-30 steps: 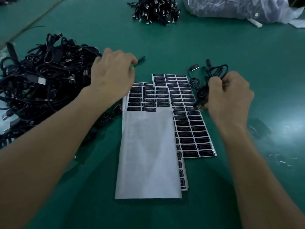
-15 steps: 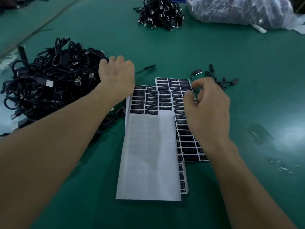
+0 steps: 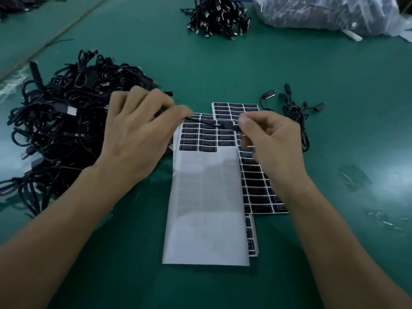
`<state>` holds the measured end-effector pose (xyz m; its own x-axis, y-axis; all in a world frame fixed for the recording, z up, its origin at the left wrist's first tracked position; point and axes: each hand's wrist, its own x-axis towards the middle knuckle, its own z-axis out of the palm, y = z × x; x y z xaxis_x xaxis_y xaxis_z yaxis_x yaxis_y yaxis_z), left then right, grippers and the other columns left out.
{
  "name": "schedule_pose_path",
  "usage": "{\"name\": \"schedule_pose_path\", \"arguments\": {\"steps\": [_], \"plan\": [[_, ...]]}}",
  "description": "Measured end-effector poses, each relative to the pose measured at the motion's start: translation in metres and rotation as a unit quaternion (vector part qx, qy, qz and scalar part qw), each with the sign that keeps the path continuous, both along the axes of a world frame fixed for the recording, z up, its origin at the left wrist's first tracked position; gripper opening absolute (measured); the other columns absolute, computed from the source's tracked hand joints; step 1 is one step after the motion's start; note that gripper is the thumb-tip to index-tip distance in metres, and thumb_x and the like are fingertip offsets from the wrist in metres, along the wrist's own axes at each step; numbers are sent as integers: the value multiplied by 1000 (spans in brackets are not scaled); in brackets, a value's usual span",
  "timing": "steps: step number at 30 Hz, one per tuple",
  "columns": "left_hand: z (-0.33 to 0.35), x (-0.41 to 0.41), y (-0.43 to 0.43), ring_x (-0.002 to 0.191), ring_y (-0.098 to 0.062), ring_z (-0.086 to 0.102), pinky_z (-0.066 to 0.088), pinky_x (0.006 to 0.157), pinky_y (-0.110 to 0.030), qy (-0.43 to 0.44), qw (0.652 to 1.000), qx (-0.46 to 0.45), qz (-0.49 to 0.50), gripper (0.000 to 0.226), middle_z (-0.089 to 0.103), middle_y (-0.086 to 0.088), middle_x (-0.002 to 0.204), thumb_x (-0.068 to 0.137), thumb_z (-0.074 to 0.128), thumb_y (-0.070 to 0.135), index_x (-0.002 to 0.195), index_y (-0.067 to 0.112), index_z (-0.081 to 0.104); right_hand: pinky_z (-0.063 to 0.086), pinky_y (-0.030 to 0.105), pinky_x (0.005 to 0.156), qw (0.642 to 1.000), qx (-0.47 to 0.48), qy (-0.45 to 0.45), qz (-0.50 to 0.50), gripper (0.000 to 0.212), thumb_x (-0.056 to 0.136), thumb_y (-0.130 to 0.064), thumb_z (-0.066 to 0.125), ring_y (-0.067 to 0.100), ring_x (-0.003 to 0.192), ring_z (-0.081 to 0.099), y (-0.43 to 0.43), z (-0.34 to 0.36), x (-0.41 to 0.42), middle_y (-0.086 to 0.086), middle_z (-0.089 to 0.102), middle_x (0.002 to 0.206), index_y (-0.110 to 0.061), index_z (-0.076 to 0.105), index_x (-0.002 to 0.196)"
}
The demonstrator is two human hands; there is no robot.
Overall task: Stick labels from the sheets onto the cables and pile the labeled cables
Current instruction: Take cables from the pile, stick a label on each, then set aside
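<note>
Two label sheets lie overlapped in the middle of the green table: the left sheet [image 3: 207, 197] is mostly bare backing with a few rows of black labels at its far end, and the right sheet [image 3: 256, 186] is full of labels. Above the left sheet's labels my left hand [image 3: 138, 139] and my right hand [image 3: 269, 139] each pinch one end of a black cable [image 3: 214, 125], which is stretched between them. One cable [image 3: 294, 112] lies loose on the table just right of the sheets. A big tangle of black cables [image 3: 64, 121] is heaped at the left.
A smaller bundle of cables [image 3: 218, 16] sits at the far middle of the table [image 3: 334, 85]. A clear plastic bag [image 3: 323, 14] lies at the far right. Small scraps [image 3: 354, 177] dot the table to the right of my right forearm.
My right hand let go of the cable now lying at the right and came left. My left hand brought a cable from the heap, and both hands now hold it over the labels.
</note>
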<state>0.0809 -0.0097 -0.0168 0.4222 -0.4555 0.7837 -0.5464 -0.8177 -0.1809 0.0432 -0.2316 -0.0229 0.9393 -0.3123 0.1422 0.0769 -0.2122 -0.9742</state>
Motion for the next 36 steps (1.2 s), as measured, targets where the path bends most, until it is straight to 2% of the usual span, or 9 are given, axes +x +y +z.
{"name": "schedule_pose_path", "arguments": {"steps": [7,12,15,18,21,24,29,32,36], "plan": [[5,-11,11,86,-33,58,32,80,-40,32,999,0,33,23,67,-7,92,106,53,20,105,16,76,42,9,53,995,6,6,104,6,91,-20,72,1,60,60,2,0,0,-6,72,71,-25,74,88],[12,-18,6,102,-30,55,30,94,-44,155,982,68,87,32,65,-2,109,90,59,42,102,18,75,49,13,62,992,-32,-21,118,18,86,-6,75,0,61,62,3,-2,0,-14,71,68,-24,73,85],[23,-19,-22,103,-26,62,29,93,-41,227,964,123,70,57,71,1,108,89,37,62,97,20,75,51,18,68,990,-61,-37,123,24,86,-6,75,1,67,64,5,-4,0,-16,71,71,-30,72,85],[24,-16,-45,100,-20,63,32,87,-36,281,944,161,58,56,69,7,103,98,15,54,92,26,63,55,24,74,989,-80,-40,116,26,87,-6,74,6,75,70,3,-5,0,-13,74,77,-31,71,88],[14,-9,-48,86,-24,59,31,66,-34,375,920,92,70,40,62,8,89,98,25,54,90,29,56,54,17,73,991,-100,-38,80,22,87,-10,75,1,76,70,2,-4,-1,-15,74,78,-31,70,90],[1,-10,-49,80,-26,57,28,57,-33,396,916,12,61,27,47,11,72,101,38,52,96,33,56,46,8,72,984,-180,-4,12,14,88,-30,74,-4,78,64,4,-4,-4,-16,70,86,-28,70,101],[-11,-6,-44,82,-29,63,52,72,-45,431,887,-162,15,10,66,10,84,104,40,37,101,29,45,38,40,106,930,-345,123,42,83,72,-67,71,21,123,47,7,-6,-9,-1,54,132,-30,46,141],[-15,-6,-42,76,-23,66,56,73,-49,436,855,-278,-29,10,67,12,78,105,40,30,100,22,44,34,40,110,929,-349,108,57,77,74,-60,75,21,129,45,11,-6,-9,-5,56,137,-31,49,141],[-18,-11,-44,70,-28,61,53,65,-54,425,867,-255,-54,10,63,5,75,106,36,31,102,23,41,42,32,105,966,-241,75,57,64,74,-33,86,12,119,54,12,-6,-9,-13,61,126,-31,58,132]]}}
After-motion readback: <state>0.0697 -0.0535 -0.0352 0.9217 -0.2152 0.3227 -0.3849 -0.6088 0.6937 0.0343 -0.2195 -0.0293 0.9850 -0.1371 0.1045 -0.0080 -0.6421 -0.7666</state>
